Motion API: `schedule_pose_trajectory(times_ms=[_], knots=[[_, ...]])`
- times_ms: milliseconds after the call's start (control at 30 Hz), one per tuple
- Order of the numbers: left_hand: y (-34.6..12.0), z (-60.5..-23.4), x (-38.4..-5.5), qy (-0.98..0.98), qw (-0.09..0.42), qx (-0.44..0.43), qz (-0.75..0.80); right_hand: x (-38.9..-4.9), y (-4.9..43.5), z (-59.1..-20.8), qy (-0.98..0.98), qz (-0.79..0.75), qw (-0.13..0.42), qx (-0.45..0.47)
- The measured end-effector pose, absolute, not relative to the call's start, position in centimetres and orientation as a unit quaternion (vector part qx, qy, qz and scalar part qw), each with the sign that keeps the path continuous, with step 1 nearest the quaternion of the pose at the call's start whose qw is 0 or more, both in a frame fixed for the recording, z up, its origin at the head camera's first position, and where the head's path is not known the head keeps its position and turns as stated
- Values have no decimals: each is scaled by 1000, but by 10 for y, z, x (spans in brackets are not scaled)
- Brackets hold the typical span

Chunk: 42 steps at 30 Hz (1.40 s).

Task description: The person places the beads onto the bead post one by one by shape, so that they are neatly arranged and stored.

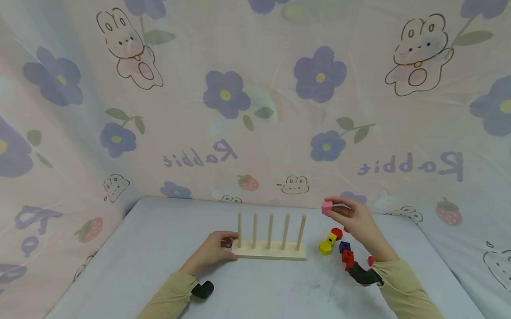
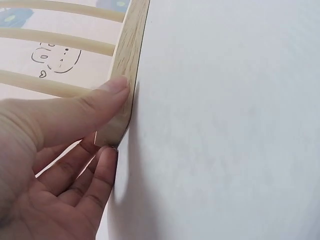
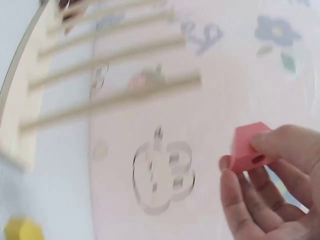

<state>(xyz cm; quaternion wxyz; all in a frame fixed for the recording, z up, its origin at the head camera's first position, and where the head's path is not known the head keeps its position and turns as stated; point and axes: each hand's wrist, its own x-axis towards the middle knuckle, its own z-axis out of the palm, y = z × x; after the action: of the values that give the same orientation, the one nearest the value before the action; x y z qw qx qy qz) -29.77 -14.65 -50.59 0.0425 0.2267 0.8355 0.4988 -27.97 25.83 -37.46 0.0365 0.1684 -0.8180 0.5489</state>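
A pale wooden stand [image 1: 269,254] with several upright pegs stands on the table, its pegs bare. My left hand [image 1: 213,249] grips the stand's left end; in the left wrist view the thumb [image 2: 117,86] lies on the base's front face and the other fingers curl behind its end. Raised to the right of the pegs, my right hand [image 1: 355,221] pinches a pink block [image 1: 326,208] between thumb and fingers. The right wrist view shows the pink block [image 3: 247,145] with flat faces and a dark hole facing down.
Right of the stand lie loose blocks: a yellow one [image 1: 325,248], a red one [image 1: 337,233], a dark blue one [image 1: 344,246] and several more red ones, some partly behind the right wrist's black strap [image 1: 364,275]. A cloth printed with rabbits and flowers [image 1: 274,131] hangs behind the table.
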Motion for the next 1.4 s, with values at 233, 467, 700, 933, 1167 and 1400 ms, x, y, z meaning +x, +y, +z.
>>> schedule_pose_trajectory(times_ms=[233,467,700,933,1167,1400], knots=[[-135,-507,-299,824,22,237,514,-277,188,-354,-719,638,48,270],[-133,-508,-297,827,32,226,514,-275,131,-360,-700,638,63,316],[-134,-507,-299,831,42,218,510,-277,95,-373,-665,678,40,311],[-132,-503,-299,830,51,209,515,-267,73,-373,-685,648,85,321],[-133,-504,-300,832,59,199,515,-254,62,-368,-725,610,118,297],[-133,-507,-302,835,56,197,510,-267,59,-385,-718,630,105,278]])
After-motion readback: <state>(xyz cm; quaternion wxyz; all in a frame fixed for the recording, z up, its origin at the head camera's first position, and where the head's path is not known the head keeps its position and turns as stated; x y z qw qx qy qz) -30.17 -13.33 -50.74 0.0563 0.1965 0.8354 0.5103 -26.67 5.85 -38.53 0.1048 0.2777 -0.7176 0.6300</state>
